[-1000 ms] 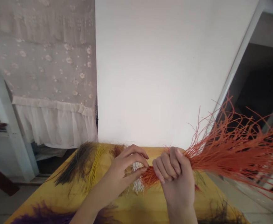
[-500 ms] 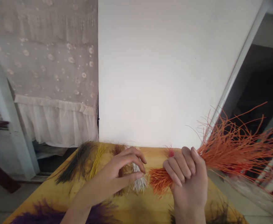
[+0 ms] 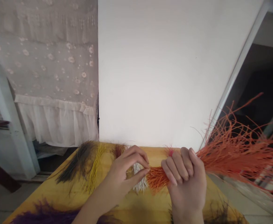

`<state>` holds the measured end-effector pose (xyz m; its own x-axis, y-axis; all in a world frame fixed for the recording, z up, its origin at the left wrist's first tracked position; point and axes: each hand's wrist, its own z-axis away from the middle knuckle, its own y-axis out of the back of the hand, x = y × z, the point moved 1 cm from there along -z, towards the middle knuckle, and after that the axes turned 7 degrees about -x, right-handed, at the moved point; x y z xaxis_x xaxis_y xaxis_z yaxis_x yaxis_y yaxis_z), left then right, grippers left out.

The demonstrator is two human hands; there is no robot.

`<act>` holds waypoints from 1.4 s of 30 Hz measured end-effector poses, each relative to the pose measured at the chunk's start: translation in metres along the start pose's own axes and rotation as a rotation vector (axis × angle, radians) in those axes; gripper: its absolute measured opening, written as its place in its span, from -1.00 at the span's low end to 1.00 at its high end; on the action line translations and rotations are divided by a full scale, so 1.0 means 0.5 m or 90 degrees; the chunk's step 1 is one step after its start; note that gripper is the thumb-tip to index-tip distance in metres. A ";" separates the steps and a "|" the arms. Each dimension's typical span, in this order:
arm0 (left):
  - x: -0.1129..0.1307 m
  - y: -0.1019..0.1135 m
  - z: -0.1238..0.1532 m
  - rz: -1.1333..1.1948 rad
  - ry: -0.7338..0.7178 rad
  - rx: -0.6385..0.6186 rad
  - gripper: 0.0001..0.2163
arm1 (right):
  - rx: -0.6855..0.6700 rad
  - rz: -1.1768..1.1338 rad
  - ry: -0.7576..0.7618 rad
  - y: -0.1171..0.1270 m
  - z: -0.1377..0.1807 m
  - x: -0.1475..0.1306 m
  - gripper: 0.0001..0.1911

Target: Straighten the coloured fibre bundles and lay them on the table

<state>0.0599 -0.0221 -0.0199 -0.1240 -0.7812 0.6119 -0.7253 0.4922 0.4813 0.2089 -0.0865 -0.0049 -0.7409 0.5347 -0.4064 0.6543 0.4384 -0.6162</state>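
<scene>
A thick bundle of orange fibre strands (image 3: 239, 155) lies across my right hand (image 3: 185, 174), whose fingers are wrapped round it near one end. Its long loose strands fan out to the right, and a short tuft sticks out on the left. My left hand (image 3: 129, 174) pinches at the tip of that tuft with thumb and fingers; the strand ends between them are too small to make out clearly. Partly behind my left hand lies a white bundle of strands (image 3: 139, 179), with a brown bundle (image 3: 117, 151) beside it.
A yellow-topped table (image 3: 136, 211) bears more bundles: dark grey-green (image 3: 75, 165), yellow (image 3: 94, 169), purple (image 3: 47, 214), pink-red (image 3: 169, 151) and a dark one (image 3: 218, 214) at front right. Behind stands a white panel (image 3: 155, 74), left of it a floral curtain (image 3: 57, 74).
My left hand has moved slightly right, and its thumb and fingertips have come together at the orange tuft. My right hand, with the bundle, has shifted a little left.
</scene>
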 end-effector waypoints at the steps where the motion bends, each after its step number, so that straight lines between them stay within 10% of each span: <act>1: -0.002 -0.003 0.000 0.004 -0.001 0.003 -0.93 | 0.007 0.005 0.004 0.000 0.000 0.000 -0.51; 13: 0.002 0.009 0.013 0.063 0.104 -0.131 -0.91 | 0.020 0.049 0.050 0.002 -0.002 -0.017 -0.49; 42: -0.007 0.009 0.003 0.045 0.129 -0.070 -0.82 | 0.042 0.065 0.046 -0.003 -0.001 -0.015 -0.48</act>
<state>0.0562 -0.0180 -0.0207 -0.0254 -0.6564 0.7540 -0.6407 0.5897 0.4917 0.2137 -0.0910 -0.0007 -0.6572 0.6252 -0.4210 0.7123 0.3326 -0.6181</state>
